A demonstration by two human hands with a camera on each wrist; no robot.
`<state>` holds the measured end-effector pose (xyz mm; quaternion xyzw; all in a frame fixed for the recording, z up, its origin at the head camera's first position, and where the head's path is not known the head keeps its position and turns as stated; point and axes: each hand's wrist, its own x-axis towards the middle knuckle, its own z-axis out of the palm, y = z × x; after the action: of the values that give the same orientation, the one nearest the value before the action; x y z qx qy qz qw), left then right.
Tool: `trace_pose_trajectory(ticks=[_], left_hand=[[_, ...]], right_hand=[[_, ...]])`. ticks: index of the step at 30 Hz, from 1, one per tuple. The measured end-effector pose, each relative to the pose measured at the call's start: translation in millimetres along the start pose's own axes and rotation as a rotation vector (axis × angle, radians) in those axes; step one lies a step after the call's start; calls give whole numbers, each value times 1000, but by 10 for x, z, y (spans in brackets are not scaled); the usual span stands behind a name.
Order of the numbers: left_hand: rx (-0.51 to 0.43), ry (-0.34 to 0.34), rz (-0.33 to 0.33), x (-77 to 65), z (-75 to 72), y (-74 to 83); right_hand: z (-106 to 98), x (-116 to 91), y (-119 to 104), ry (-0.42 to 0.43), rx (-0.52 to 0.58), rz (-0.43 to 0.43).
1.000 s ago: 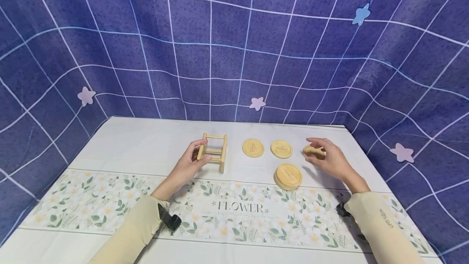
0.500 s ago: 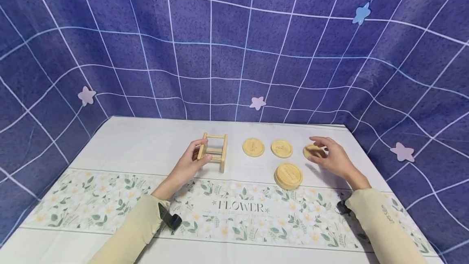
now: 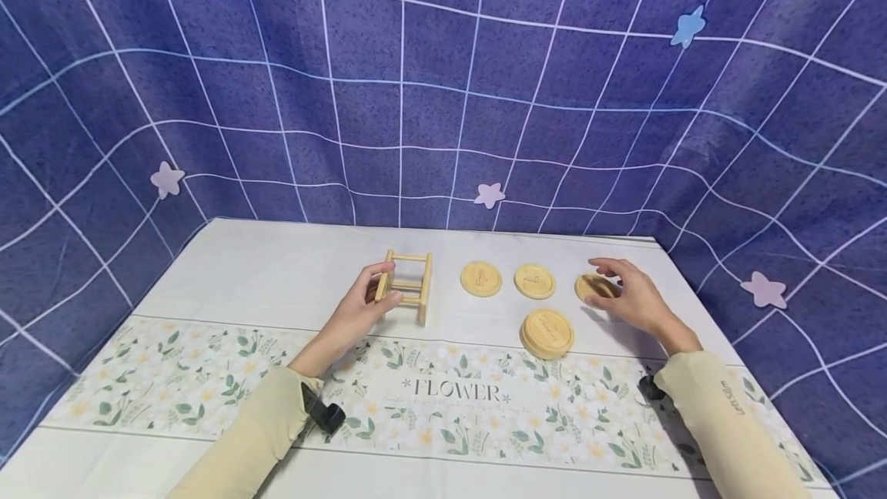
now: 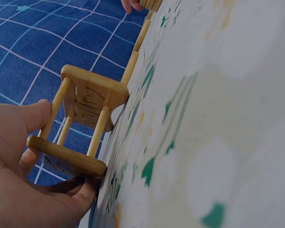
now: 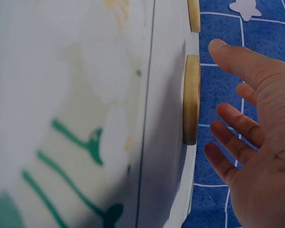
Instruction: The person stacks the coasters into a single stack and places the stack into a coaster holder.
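My left hand (image 3: 360, 306) grips the near end of a small wooden coaster holder (image 3: 424, 291), thumb on one side and fingers on the other. In the left wrist view the holder (image 4: 92, 92) shows two end plates joined by round rods, standing on the cloth. Over at the right, my right hand (image 3: 634, 299) hovers with loosely bent, spread fingers above a round wooden coaster (image 3: 589, 286). That coaster (image 5: 191, 99) lies flat on the table in the right wrist view, with a gap between it and the fingers. Two more coasters, a middle one (image 3: 534, 281) and a left one (image 3: 481, 279), lie in line with it.
A stack of coasters (image 3: 547, 333) stands nearer to me, in front of the row. The white tablecloth (image 3: 277, 268) has a floral band (image 3: 443, 399) across it. A blue gridded curtain (image 3: 430, 114) with stars rises behind the table.
My right hand has let go of the rightmost coaster, which now lies flat, and has drawn slightly right and off it. My left hand keeps its grip on the holder.
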<state>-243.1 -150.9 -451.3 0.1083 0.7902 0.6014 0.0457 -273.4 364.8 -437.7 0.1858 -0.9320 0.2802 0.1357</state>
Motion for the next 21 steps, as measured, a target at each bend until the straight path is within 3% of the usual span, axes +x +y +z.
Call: trace_pose_trajectory(ticks=[21], left_hand=[[8, -4, -1, -11, -1, 12]], right_hand=[[0, 32, 103, -53, -18, 36]])
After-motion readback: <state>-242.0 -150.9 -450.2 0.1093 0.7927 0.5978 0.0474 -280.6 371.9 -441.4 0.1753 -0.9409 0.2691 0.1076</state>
